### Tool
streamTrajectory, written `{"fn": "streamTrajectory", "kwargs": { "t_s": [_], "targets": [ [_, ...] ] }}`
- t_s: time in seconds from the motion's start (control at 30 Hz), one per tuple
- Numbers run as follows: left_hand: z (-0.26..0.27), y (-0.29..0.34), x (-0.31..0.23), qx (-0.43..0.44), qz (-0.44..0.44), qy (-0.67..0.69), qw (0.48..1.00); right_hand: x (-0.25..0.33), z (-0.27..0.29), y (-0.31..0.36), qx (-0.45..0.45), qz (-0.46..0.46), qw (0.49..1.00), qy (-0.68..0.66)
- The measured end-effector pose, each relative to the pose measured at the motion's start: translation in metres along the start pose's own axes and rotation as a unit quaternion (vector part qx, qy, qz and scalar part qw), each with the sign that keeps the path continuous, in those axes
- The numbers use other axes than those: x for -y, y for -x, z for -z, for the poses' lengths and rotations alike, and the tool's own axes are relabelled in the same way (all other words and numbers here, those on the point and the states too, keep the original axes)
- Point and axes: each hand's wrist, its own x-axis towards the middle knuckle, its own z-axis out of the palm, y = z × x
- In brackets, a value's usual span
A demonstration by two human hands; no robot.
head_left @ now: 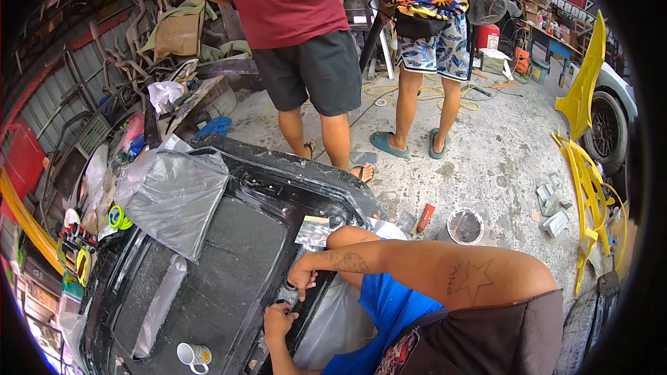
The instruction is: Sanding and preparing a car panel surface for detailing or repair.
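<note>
A large black car body panel (233,264) lies before me, dusty and scuffed, with a long slot in its recessed middle. Both my hands are at its right-hand inner edge. My right hand (303,278) bends down over the edge, fingers curled and the index finger pointing downward. Just below it, my left hand (279,321) rests with its fingers drawn together against the same strip. Small dark bits show beside the fingers; what either hand grips is too small to make out. A printed sheet (313,230) lies above my right hand. A white patterned mug (194,356) stands on the panel.
Clear plastic sheeting (174,191) covers the panel's upper left. A bucket (465,227) and red tube (426,217) stand and lie on the floor. Two people stand beyond the panel. Yellow car parts (583,180) and a car wheel (606,132) are at right; clutter fills the left.
</note>
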Motion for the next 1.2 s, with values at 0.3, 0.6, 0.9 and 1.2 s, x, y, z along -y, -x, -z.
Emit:
{"fn": "streamTrajectory", "kwargs": {
  "t_s": [0.3, 0.6, 0.9, 1.2],
  "targets": [
    [0.000, 0.001, 0.002, -0.004, -0.002, 0.005, 1.000, 0.002, 0.002, 0.001, 0.007, 0.002, 1.000, 0.010],
    [0.001, 0.003, -0.003, -0.027, -0.026, 0.006, 0.999, -0.001, 0.001, 0.000, 0.006, -0.002, 1.000, -0.001],
    [-0.003, 0.000, 0.001, -0.030, -0.041, 0.005, 0.999, -0.005, -0.001, 0.000, 0.002, 0.014, 1.000, -0.012],
    [-0.001, 0.001, 0.000, -0.025, -0.036, -0.005, 0.999, -0.002, 0.000, 0.003, 0.003, 0.005, 1.000, 0.003]
  ]
}}
